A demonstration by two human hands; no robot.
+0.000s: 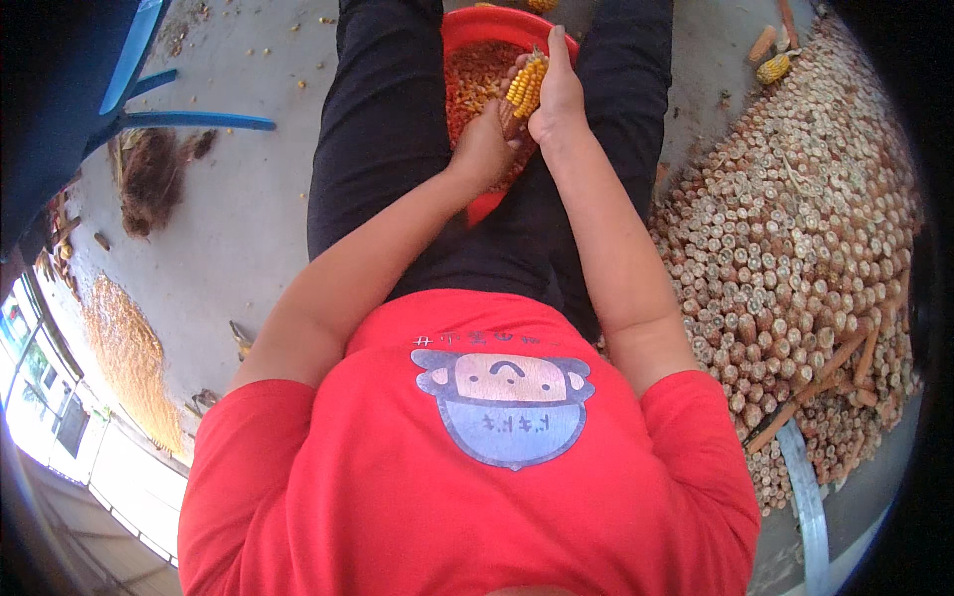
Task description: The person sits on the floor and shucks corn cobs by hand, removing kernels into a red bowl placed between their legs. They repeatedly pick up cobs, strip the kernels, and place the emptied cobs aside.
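My left hand (pixel 483 147) grips the lower, bare brown end of a partly shelled corn cob (pixel 526 88). Yellow kernels still cover its upper part. Against the cob's right side lies the palm of my right hand (pixel 560 93), its thumb pointing up and fingertips showing behind the cob. Both hands are above a red plastic basin (pixel 514 16) between my legs. Loose kernels (pixel 477 78) and reddish bits lie in the basin, partly hidden by my hands and legs.
A large pile of bare corncobs (pixel 775 246) fills the right side. Near its top lies a yellow ear of corn (pixel 775 68). At left are blue legs of some furniture (pixel 197 121), dark corn silk (pixel 153 179) and spread kernels (pixel 127 350). Stray kernels dot the grey floor.
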